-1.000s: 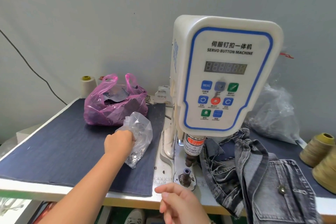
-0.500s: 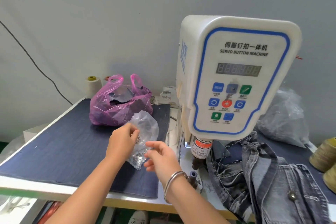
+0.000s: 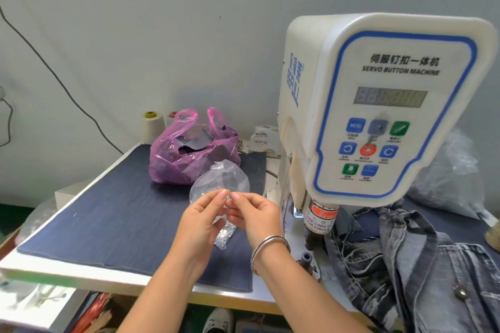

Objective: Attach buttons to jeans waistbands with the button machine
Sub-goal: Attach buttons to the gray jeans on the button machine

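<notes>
Both hands met at the mouth of a small clear plastic bag (image 3: 219, 184). The left hand (image 3: 198, 220) and the right hand (image 3: 253, 215) each had thumb and forefinger curled and pinched on the bag's thin film, fingertips almost touching one another, the other fingers folded loosely beneath. Whether they also had a button between them I could not tell. A silver bangle (image 3: 267, 247) sat on the right wrist.

The bag hung down between the hands, and a cluster of small shiny metal buttons (image 3: 224, 236) lay in its lower end, which rested on the dark blue cloth (image 3: 108, 219) covering the table (image 3: 67, 270).

Just to the right stood the white servo button machine (image 3: 378, 105), its blue-edged control panel facing me, its press head above the lower die (image 3: 307, 257). Grey washed jeans (image 3: 400, 257) were heaped at the right of the machine's base, apart from both hands, with one metal button (image 3: 460, 292) already showing on the denim.

Farther back on the cloth sat a pink plastic bag (image 3: 189, 151) with dark scraps inside, a cream thread cone (image 3: 153, 127) behind it, and another clear bag (image 3: 449, 178) behind the machine on the right.
</notes>
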Demonstrator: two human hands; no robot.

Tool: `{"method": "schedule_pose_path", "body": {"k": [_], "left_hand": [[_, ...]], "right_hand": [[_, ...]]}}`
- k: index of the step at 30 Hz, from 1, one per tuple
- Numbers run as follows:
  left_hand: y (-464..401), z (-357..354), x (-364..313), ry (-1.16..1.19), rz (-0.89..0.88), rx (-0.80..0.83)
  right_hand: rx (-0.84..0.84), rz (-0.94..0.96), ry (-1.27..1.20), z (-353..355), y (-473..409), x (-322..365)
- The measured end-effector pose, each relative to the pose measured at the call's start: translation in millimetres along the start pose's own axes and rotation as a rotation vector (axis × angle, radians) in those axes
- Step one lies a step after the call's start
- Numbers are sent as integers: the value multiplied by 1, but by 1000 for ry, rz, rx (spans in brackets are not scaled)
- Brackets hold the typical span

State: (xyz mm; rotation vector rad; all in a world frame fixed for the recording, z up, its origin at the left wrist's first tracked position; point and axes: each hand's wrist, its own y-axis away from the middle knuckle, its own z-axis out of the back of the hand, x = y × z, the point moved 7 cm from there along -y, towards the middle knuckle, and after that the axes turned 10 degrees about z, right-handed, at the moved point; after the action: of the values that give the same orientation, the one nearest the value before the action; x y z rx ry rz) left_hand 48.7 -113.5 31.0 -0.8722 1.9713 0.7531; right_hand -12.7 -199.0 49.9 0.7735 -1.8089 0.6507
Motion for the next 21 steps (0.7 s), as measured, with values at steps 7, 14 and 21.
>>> {"method": "schedule_pose_path", "body": {"k": [7,14,21], "left_hand": [[13,-2,10,-60,-58,-18],[21,-15,14,-92,-77,94],[39,-27,35,-241,-85,287]], "right_hand": [[-16,40,-30,11,16,2],[-12,158,112,25,28,15],[-33,161,329,63,75,13]]}}
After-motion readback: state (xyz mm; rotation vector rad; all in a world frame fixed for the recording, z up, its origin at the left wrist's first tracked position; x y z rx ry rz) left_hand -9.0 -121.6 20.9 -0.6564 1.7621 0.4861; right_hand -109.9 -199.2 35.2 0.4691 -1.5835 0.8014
